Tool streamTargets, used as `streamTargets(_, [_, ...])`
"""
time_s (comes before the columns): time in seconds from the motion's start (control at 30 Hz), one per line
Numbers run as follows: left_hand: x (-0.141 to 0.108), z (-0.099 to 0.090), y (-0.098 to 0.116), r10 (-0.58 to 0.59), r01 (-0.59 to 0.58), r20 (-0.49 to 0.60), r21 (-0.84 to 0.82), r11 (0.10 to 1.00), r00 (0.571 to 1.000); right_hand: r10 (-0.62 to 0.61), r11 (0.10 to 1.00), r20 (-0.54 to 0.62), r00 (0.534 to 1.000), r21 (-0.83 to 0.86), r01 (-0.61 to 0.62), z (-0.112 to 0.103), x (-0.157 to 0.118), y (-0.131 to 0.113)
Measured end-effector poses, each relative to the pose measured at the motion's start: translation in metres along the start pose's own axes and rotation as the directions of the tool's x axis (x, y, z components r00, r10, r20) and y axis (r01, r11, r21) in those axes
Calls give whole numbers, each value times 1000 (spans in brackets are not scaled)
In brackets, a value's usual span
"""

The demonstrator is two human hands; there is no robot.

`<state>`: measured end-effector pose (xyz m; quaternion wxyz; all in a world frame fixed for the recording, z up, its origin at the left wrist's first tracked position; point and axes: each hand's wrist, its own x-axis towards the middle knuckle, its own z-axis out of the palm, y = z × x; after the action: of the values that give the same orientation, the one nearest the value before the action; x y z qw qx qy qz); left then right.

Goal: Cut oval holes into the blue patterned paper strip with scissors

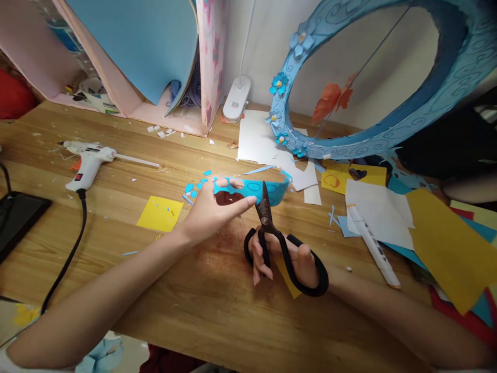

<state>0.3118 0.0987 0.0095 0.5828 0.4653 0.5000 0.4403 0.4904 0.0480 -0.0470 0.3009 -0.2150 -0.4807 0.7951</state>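
My left hand (215, 204) pinches a strip of blue paper (275, 192) between thumb and fingers, above the middle of the table. Outlined rounded shapes are drawn on the strip. In my right hand (285, 254) are black-handled scissors (265, 220), fingers through the loops, their dark blades pointing away from me and meeting the paper beside my left thumb. Whether the blades are fully closed is hard to make out. Several small blue paper cut-outs (189, 187) lie on the table behind my left hand. A yellow paper piece (287, 277) shows below my right hand.
A white glue gun (91, 158) with a black cord lies at left, near a yellow square (160, 213). Behind stand a pink shelf (209, 67) and a blue ring (334, 150) with paper flowers. A marker (373, 246) and coloured sheets (454, 243) lie at right.
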Motion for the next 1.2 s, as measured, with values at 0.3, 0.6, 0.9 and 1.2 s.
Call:
streamTargets(0.3, [7, -6, 1, -47, 44, 73, 46, 998, 996, 26, 999, 37, 999, -44, -25, -5, 1, -5])
streamTargets(0.6, [14, -16, 2, 32, -34, 125, 17, 999, 992, 42, 999, 13, 999, -6, -41, -10, 1, -4])
streamTargets(0.9, [14, -14, 1, 61, -64, 153, 16, 998, 986, 42, 999, 40, 998, 17, -43, -10, 1, 1])
streamTargets(1.2, [18, -19, 3, 53, -80, 199, 130, 988, 979, 83, 996, -6, 997, 20, -83, -13, 2, -2])
